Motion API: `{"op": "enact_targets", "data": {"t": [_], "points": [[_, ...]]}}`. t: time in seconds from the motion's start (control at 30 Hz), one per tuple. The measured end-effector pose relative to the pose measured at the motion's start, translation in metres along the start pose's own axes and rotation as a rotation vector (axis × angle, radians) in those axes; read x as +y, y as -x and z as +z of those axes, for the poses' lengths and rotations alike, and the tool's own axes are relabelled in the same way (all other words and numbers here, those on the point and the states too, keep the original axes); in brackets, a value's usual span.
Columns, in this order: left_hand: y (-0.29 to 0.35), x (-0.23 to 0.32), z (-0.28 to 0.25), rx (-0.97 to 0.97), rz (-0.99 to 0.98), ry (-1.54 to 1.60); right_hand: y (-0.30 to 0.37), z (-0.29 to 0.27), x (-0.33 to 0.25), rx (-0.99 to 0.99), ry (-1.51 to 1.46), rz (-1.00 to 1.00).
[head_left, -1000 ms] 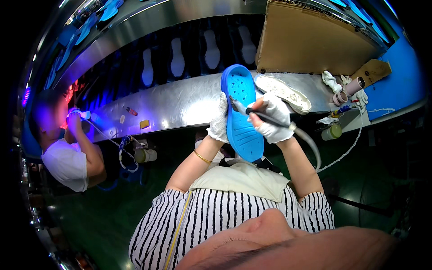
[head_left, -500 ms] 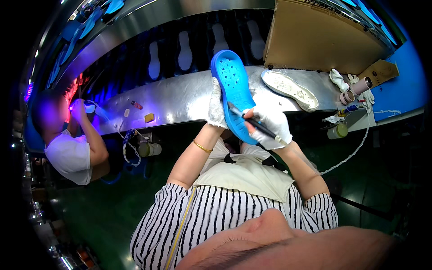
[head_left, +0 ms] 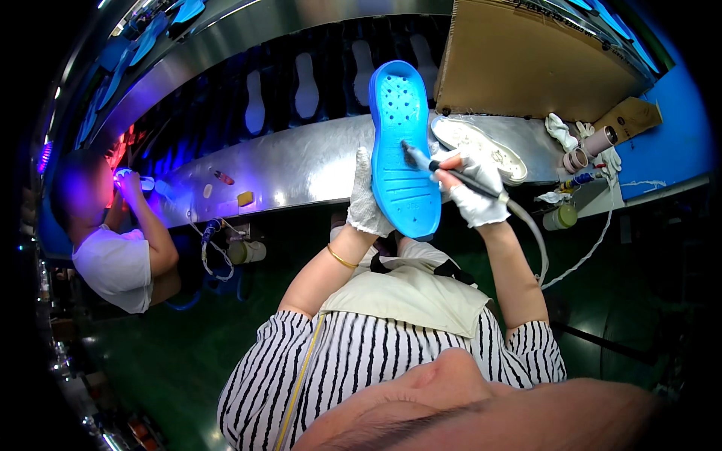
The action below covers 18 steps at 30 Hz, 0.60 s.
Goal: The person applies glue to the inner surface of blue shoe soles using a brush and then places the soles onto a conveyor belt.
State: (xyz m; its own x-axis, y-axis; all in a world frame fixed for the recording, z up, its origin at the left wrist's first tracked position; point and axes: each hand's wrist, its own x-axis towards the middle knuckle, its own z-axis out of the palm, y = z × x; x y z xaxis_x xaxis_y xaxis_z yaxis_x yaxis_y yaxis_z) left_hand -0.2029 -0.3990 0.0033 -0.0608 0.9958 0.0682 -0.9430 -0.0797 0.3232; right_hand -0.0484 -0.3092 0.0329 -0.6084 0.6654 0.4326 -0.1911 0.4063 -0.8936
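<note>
- My gloved left hand (head_left: 366,197) grips the blue shoe sole (head_left: 403,150) upright
- My right hand (head_left: 474,188) holds a pen-like tool (head_left: 451,171) against it, above the counter (head_left: 301,169)

Bare metal counter (head_left: 301,169) lies open left of the hands; a white sole (head_left: 481,149) and rolls (head_left: 583,150) crowd the right

Matt blue rubbery sole (head_left: 402,150), white cloth gloves, glossy metal bench (head_left: 301,165), brown cardboard sheet (head_left: 526,68).
</note>
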Motion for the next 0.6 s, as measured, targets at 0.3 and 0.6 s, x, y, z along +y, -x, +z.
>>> {"op": "enact_targets", "data": {"t": [0.3, 0.6], "points": [[-0.012, 0.018, 0.008, -0.016, 0.175, -0.213, 0.012, 0.015, 0.002, -0.052, -0.244, 0.208], [-0.014, 0.03, -0.011, -0.006, 0.178, -0.077, 0.018, 0.027, -0.01, -0.193, -0.363, 0.332]]}}
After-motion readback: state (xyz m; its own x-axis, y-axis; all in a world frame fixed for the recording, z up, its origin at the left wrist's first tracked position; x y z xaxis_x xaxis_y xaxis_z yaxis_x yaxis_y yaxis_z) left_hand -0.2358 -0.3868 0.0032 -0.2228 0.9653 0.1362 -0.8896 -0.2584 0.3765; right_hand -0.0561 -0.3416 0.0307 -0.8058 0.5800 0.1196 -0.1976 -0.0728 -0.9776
